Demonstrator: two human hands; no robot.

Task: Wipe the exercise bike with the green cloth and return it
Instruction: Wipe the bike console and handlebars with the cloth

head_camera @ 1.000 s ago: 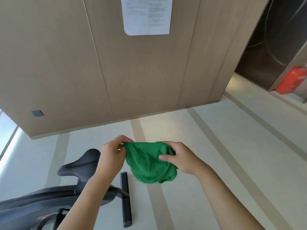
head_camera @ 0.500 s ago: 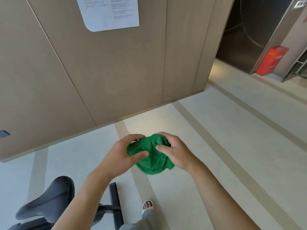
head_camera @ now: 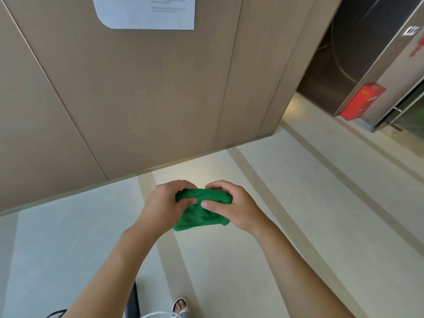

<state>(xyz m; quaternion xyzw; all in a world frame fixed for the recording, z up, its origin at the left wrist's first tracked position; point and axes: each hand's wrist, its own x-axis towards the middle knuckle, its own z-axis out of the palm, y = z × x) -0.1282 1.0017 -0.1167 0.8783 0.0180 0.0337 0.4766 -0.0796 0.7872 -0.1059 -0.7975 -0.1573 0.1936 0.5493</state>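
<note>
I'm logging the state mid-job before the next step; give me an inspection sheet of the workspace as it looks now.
Surface: pale floor with darker stripes, bare around the hands.
Job's things: green cloth bunched, held off the floor; of the bike only a dark bar shows at the bottom edge.
Clutter: nothing seen.
Grippers: left hand and right hand both pinch the cloth.
Cables: a thin white cord at the bottom edge.
Surroundings: wood-panel wall with a paper notice; red box at right; a sandalled foot.
</note>
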